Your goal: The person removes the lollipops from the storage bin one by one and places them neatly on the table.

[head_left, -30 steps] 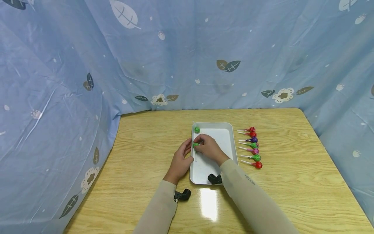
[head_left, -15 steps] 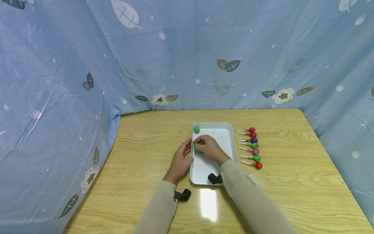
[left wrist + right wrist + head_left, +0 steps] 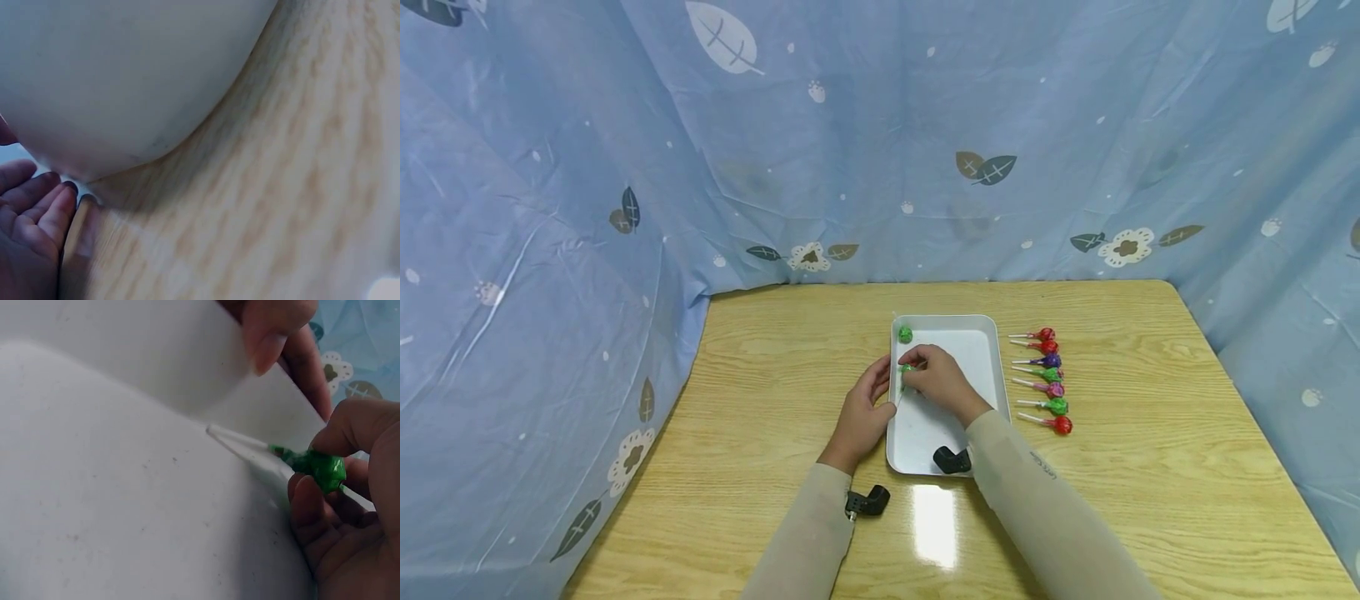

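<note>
My right hand [image 3: 942, 382] pinches a green-wrapped lollipop [image 3: 325, 470] by its candy end, between thumb and fingers. Its white stick slants down, the tip right at the foot of the side wall inside a white tray [image 3: 964, 343]. At the tray's left side, my left hand [image 3: 861, 417] holds the wall, thumb over the rim and fingers outside. Those fingers [image 3: 53, 215] show against the outer wall in the left wrist view. Another green lollipop [image 3: 906, 334] lies in the far left corner of the tray, its stick mostly hidden.
Right of the tray, several lollipops form a column, sticks pointing left: a red one [image 3: 1062, 424] nearest, a purple one [image 3: 1051, 361] farther back, with green, pink and red ones among them. A blue patterned curtain [image 3: 880, 167] hangs behind the wooden table [image 3: 775, 375].
The lollipop in my right hand has turned a little, its stick's lower end swinging left toward the tray wall. My left hand stays at the rim.
</note>
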Demonstrator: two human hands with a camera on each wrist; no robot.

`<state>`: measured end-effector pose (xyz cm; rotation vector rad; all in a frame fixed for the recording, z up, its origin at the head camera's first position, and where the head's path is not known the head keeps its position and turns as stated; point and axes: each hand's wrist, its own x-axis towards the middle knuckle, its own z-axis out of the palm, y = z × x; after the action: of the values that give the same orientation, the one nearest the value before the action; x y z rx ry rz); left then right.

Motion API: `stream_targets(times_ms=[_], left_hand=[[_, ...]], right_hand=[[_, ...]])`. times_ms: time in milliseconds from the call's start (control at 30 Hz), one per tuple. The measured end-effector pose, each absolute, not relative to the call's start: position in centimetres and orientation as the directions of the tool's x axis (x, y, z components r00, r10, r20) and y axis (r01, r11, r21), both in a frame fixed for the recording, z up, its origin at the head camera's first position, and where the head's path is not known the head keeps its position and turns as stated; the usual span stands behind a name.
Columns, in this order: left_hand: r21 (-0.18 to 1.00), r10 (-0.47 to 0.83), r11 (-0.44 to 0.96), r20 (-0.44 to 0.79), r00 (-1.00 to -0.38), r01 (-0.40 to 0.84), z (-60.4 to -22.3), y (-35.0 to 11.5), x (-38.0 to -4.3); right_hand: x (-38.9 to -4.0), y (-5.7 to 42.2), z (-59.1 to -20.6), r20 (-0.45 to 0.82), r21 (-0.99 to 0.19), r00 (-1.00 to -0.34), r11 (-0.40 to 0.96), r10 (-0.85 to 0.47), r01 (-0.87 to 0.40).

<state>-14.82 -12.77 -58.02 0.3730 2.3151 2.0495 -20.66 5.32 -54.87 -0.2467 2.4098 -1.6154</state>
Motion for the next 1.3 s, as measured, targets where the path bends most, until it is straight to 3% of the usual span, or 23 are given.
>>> stream_targets(times_ms=[233, 700, 1300], left_hand=[[0.977, 0.195, 0.103, 0.165, -0.967, 0.188, -58.4, -12.8, -15.0], [0.979, 0.195, 0.128, 0.131, -0.972, 0.157, -58.2, -12.7, -14.9], [0.978, 0.19, 0.136, 0.128, -0.973, 0.156, -58.0, -12.7, -14.7]], right_hand=[[-20.5, 5.7, -53.7, -0.063, -0.913, -0.976, 0.406, -0.207, -0.027], [-19.8, 7.6, -51.7, -0.08, -0.933, -0.972, 0.36, -0.22, -0.005], [-18.4, 10.8, -52.2, -0.091, -0.966, -0.982, 0.256, -0.166, 0.046]])
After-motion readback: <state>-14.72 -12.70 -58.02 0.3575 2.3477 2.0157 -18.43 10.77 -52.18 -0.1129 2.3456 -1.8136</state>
